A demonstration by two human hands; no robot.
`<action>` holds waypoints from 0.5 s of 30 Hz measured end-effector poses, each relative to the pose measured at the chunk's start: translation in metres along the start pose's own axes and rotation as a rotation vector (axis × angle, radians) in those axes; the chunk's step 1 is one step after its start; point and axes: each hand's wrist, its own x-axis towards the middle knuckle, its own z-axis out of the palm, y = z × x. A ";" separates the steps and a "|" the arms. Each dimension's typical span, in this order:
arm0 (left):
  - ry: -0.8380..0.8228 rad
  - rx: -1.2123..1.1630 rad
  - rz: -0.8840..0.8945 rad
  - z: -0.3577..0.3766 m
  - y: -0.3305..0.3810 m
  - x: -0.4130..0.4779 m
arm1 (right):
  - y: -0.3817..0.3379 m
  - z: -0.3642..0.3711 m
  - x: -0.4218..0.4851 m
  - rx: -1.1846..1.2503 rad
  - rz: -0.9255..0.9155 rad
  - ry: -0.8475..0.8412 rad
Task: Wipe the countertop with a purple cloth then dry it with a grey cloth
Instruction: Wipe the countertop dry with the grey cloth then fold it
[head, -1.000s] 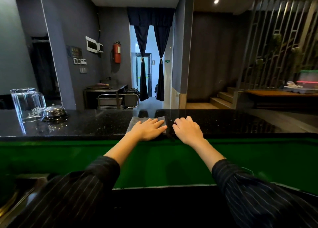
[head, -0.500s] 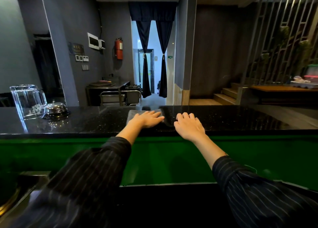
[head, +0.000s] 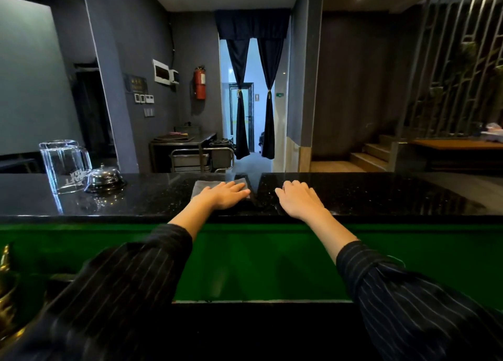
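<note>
A person in dark pinstriped sleeves leans over a black speckled desk (head: 381,194), both hands laid palm-down on its polished top. The left hand (head: 221,196) lies flat, fingers stretched, pressing down a grey cloth (head: 200,187) that sits near the far edge of the desk, around its middle; nothing is gripped. The right hand (head: 299,200) rests open and bare on the stone just beside the cloth, touching no other object. No purple cloth can be made out.

To the left stands a clear glass pitcher (head: 65,166), turned upside down, its white printed lettering inverted and only partly legible; the brand cannot be read with confidence. Touching its right side is a chrome service bell (head: 104,178). A green panel (head: 258,262) runs below the desk's front edge. On the grey wall beyond hang a red fire extinguisher (head: 200,83), its label too small to read, and a dark plaque (head: 136,84) with gold characters that are illegible. A small green sign (head: 279,95) shows through the curtained doorway (head: 251,96).

Compared with half a second ago, the left hand and cloth have shifted slightly rightward on the desk, and the right hand sits a little farther from them; the pitcher and bell have not moved.
</note>
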 end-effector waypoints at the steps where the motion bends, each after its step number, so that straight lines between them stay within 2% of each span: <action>1: -0.002 -0.002 -0.029 -0.001 -0.002 0.012 | 0.001 0.003 0.002 0.000 0.002 -0.003; 3: -0.018 -0.013 -0.065 -0.001 -0.004 0.039 | 0.005 0.008 0.005 -0.009 -0.001 0.027; 9: -0.111 0.075 0.005 0.007 -0.003 0.151 | 0.006 0.011 0.014 -0.026 -0.031 0.074; 15: -0.005 0.029 0.135 0.006 0.049 0.107 | 0.008 0.005 0.010 0.014 -0.023 0.047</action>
